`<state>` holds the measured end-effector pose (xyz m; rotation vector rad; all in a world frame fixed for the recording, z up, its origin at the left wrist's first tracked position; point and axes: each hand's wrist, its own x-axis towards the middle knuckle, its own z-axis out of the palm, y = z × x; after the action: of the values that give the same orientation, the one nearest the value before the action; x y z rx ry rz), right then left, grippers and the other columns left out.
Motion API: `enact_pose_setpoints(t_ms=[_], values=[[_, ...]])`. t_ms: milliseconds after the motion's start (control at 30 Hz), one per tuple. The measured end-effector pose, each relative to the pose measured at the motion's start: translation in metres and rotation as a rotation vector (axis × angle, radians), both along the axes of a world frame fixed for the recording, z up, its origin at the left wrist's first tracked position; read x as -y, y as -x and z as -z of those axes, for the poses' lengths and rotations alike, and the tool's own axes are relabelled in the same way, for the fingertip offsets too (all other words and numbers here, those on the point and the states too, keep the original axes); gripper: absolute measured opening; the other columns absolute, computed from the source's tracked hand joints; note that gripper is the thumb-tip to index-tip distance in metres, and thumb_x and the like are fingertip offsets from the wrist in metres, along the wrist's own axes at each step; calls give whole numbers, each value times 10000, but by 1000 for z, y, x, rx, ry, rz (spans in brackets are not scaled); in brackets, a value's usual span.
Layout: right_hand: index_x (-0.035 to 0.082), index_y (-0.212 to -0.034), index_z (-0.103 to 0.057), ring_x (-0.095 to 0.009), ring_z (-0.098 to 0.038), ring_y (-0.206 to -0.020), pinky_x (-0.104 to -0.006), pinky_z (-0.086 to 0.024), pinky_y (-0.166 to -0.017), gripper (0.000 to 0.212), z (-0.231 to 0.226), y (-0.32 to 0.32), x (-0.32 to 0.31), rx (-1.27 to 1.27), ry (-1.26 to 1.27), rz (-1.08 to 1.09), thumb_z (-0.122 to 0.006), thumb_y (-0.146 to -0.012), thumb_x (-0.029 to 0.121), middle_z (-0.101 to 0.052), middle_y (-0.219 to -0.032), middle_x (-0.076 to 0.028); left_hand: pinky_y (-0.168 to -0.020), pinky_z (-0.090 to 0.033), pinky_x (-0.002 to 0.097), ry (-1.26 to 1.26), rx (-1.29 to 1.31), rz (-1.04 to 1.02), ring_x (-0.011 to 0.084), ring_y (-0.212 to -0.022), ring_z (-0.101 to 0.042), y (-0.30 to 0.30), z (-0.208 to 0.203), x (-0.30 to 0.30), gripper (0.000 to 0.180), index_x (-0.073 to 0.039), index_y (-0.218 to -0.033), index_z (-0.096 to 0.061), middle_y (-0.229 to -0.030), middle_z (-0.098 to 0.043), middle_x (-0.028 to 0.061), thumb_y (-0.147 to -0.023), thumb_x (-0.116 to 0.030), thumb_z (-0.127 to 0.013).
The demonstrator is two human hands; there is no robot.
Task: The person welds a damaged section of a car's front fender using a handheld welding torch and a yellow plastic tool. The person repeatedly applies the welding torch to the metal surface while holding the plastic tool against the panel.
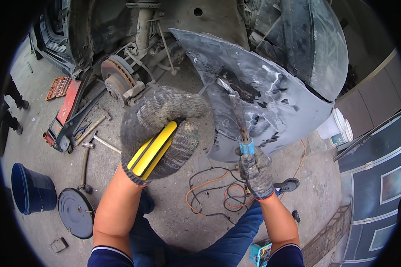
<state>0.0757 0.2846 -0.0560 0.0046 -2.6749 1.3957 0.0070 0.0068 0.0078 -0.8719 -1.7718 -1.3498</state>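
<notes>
With left hand (158, 111) in a gray knit glove, gripping a yellow-and-black tool (152, 150), wrapped closely around it and raised above the concrete floor (178, 222), left of the gray body panel (276, 122). With right hand (256, 172), gloved likewise, clasping a blue-handled tool (239, 115) by its grip, near the lower edge of the panel. Aimed up and slightly left across the panel, with a bent, bright tip at a black, ragged patch; cannot tell whether touching it or just above. Smeared with white and blotched with black over much of the panel's face. Left of the panel, on its hub, a rusty brake disc (120, 73). Farther left on the floor, a red jack (68, 104), an open tool case (58, 88) and a pale-handled hammer (107, 144). At lower left, a dark blue bucket (43, 191) beside a round black lid (75, 213). Below and left of the right hand, looped black and orange cables (190, 192). Right of the panel, white buckets (330, 125).
</notes>
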Motion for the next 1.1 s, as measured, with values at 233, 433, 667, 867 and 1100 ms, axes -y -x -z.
enact_pose_setpoints(t_ms=[233, 433, 667, 867, 1100], values=[[31, -1030, -642, -277, -612, -710, -389, -474, -678, 332, 5, 1, -4, -29, -62, 0, -523, -991, 339, -630, -793, -135, -976, -449, 422, 0, 50, 29, 237, -889, -671, -1, 1, 1, 147, -21, -983, -678, -950, -715, 105, -862, -102, -657], [30, -1027, -640, -286, -606, -706, -388, -473, -681, 330, 3, 1, -3, -2, -33, 13, -525, -991, 338, -627, -795, -144, -900, -487, 395, 12, 34, 28, 240, -874, -669, 0, 2, 2, 153, -13, -982, -673, -947, -714, 112, -869, -115, -667], [29, -1035, -642, -306, -602, -713, -393, -474, -686, 322, 4, -1, -5, -27, -73, 15, -524, -990, 326, -626, -816, -155, -963, -459, 418, -14, 27, 39, 244, -876, -674, -1, 0, 0, 139, -23, -976, -674, -938, -716, 109, -866, -106, -654], [31, -1046, -639, -334, -606, -743, -409, -476, -699, 305, 6, -2, -7, -9, -75, 28, -531, -984, 310, -630, -840, -169, -1021, -423, 445, -6, 22, 26, 242, -892, -680, 0, 1, 0, 137, -36, -975, -674, -942, -720, 107, -857, -102, -650], [40, -1037, -641, -346, -608, -736, -419, -477, -693, 315, 5, -3, -8, -17, -100, 34, -528, -986, 329, -632, -840, -174, -1029, -419, 451, -10, 23, 37, 240, -900, -684, 0, 0, 0, 130, -37, -974, -671, -946, -723, 108, -864, -102, -646]])
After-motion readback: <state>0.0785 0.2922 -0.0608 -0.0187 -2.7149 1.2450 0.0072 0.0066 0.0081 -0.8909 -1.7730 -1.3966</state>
